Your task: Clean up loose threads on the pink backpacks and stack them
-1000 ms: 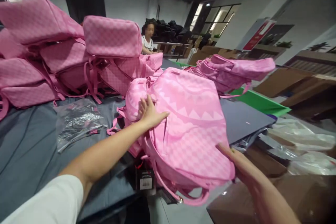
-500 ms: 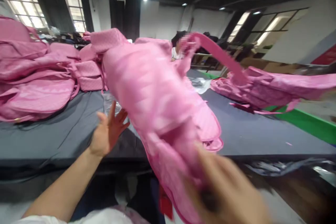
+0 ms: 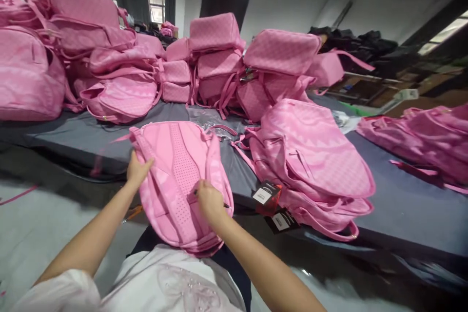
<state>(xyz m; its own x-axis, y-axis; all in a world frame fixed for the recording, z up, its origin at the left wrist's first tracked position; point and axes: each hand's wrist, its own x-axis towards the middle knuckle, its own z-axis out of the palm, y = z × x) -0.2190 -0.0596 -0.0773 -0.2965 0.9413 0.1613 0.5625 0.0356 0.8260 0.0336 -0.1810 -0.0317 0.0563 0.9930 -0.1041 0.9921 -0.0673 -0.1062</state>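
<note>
A pink backpack [image 3: 183, 224] leans against the table edge in front of my body, its padded back panel and shoulder straps facing me. My left hand [image 3: 137, 170] grips its left side by the strap, thumb in front, the other fingers partly hidden. Over the back panel, my right hand [image 3: 211, 204] is closed around a thin dark tool [image 3: 227, 205], whose ends stick out on both sides of the fist; its kind is unclear. To the right, more pink backpacks [image 3: 314, 151] with a sawtooth pattern lie stacked, black hang tags [image 3: 265, 193] dangling at the table edge.
Piles of pink backpacks [image 3: 281, 51] line the back of the grey-covered table [image 3: 387, 214]. A clear plastic bag [image 3: 215, 122] lies behind the backpack I hold. Further pink bags [image 3: 435, 141] sit at the right. An orange-handled item [image 3: 134, 213] shows low at the left.
The view has swung left. A pink backpack was swung across from the right and now rests before me, back panel up. My left hand, open half a second ago, has closed on its side.
</note>
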